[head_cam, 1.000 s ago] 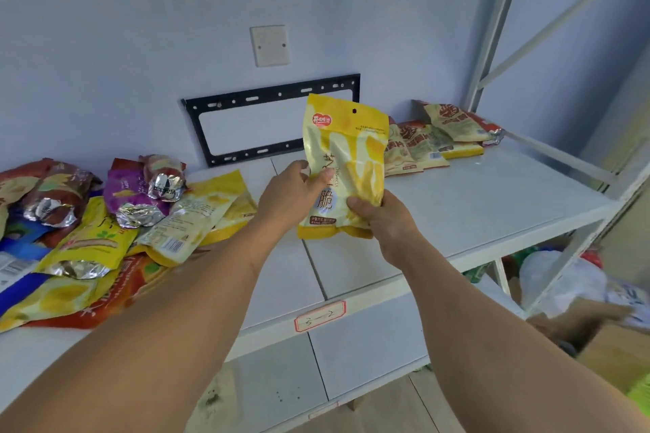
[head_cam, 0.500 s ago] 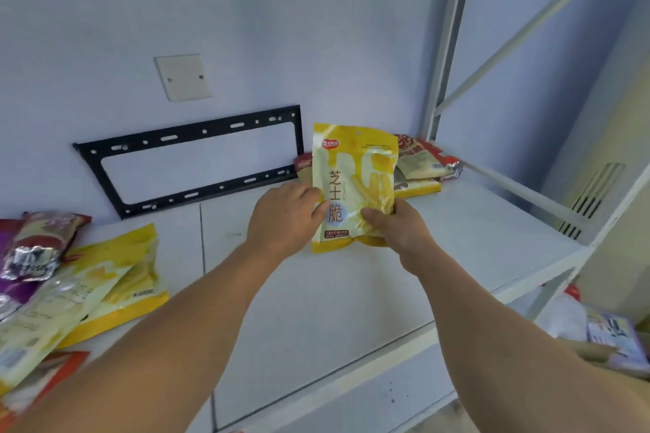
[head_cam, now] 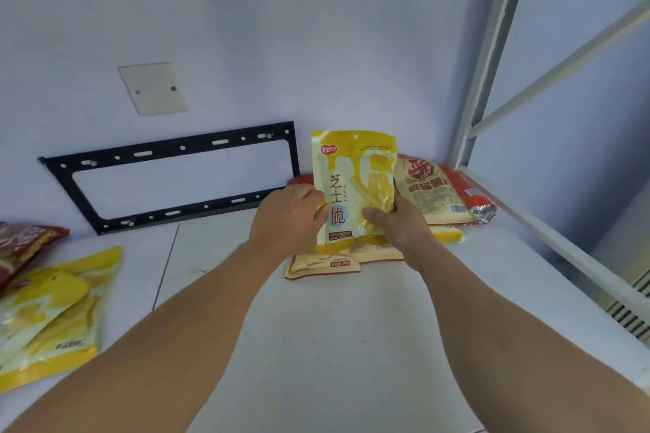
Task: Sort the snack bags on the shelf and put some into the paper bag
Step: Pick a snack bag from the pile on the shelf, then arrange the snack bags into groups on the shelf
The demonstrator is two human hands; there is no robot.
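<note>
**Two hands, one upright yellow pouch**

Two thumbs press the glossy front of the yellow snack pouch point(head_cam: 353, 186), one from each side, with the remaining fingers curled behind it out of sight. The left hand point(head_cam: 288, 218) pinches its lower left edge; the right hand point(head_cam: 397, 221) pinches the lower right corner. The pouch is a flat, smooth plastic rectangle with a small hang hole at the top, held upright just above the white shelf point(head_cam: 334, 327), near the wall.

Directly beneath the pouch lie flat cream-and-orange bags point(head_cam: 323, 265), overlapping. Just right of it, a tan bag with red lettering point(head_cam: 429, 190) leans on a red packet point(head_cam: 464, 190) with a crinkled foil end. Left of the pouch, against the wall, sits a black perforated metal bracket point(head_cam: 169, 151). Well to the left, shiny yellow bags point(head_cam: 52, 309) and a red one point(head_cam: 24, 239) lie on the shelf.
</note>
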